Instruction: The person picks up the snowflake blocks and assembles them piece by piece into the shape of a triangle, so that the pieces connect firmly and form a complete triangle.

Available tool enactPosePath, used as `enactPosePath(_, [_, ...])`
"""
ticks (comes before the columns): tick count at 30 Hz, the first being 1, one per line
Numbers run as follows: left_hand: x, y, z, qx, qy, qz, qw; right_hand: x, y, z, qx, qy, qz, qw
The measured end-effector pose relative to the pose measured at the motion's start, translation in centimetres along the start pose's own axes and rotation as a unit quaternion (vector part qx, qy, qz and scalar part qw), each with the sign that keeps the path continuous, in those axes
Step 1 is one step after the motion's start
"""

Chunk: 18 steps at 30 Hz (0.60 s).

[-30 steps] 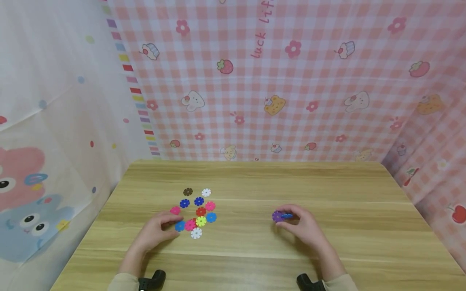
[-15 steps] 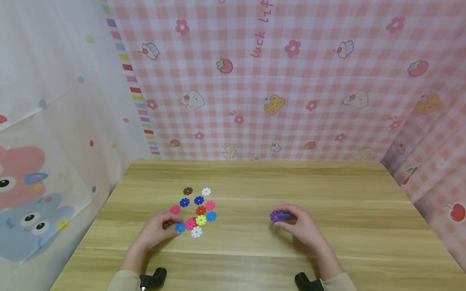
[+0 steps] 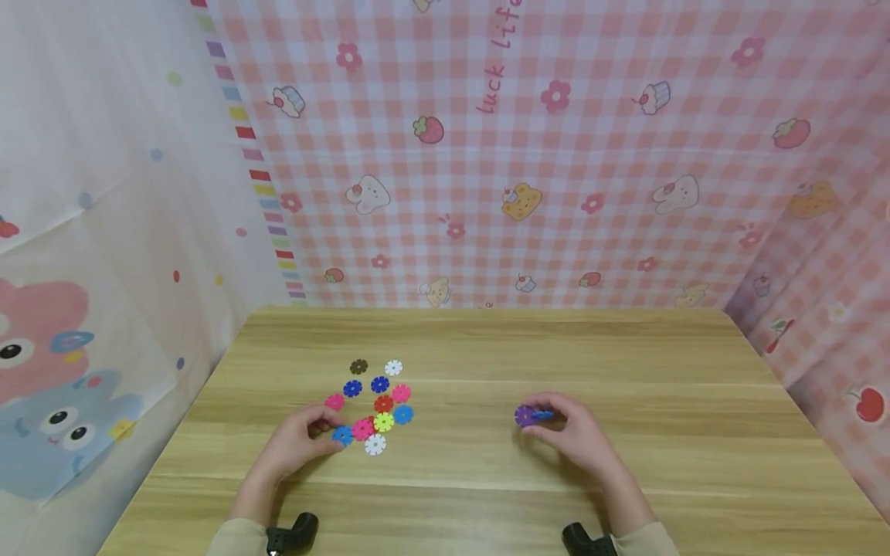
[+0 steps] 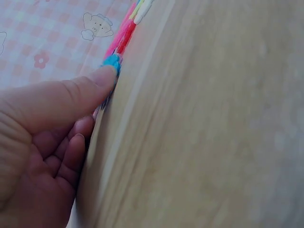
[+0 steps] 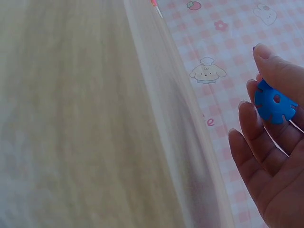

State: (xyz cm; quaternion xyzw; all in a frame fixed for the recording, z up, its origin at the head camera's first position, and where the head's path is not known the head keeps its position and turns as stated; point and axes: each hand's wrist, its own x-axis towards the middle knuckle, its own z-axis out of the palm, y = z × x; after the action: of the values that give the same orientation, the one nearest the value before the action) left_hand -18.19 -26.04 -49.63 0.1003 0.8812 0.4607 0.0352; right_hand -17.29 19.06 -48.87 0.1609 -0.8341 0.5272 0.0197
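Note:
My left hand [image 3: 299, 440] is at the near left of a group of notched plastic snowflake discs. Its thumb and forefinger pinch a light blue snowflake disc [image 3: 342, 436], and in the left wrist view the thumb covers much of that blue disc [image 4: 112, 60]. My right hand [image 3: 573, 429], over the table's right half, holds two joined discs between thumb and forefinger. One is a purple snowflake disc [image 3: 524, 415] facing the head camera; the other, a blue snowflake disc [image 5: 272, 112], is slotted crosswise into it and points toward the palm. The other right fingers are loosely bent.
Beside the left hand lie a pink disc [image 3: 362, 429], a yellow disc [image 3: 384, 422] and a white disc [image 3: 375, 445]. Farther back are dark blue discs, a brown disc [image 3: 358, 367] and another white disc [image 3: 393, 367]. The wooden table [image 3: 473, 347] ends at a checked pink curtain.
The light blue disc at my left fingertips has shifted slightly toward me. My right hand has drifted a little left with the joined discs.

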Motion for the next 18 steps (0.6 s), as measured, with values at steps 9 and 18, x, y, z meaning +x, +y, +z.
enactPosePath(9, [0.15,0.00,0.07,0.001,-0.001,0.003,1.0000,-0.03,0.02,0.07,0.007,-0.004,0.006,0.9999])
enactPosePath(18, [0.13,0.95,-0.16,0.000,0.031,-0.004,0.9995,0.01,-0.38,0.47,0.011,-0.010,-0.002,0.9999])
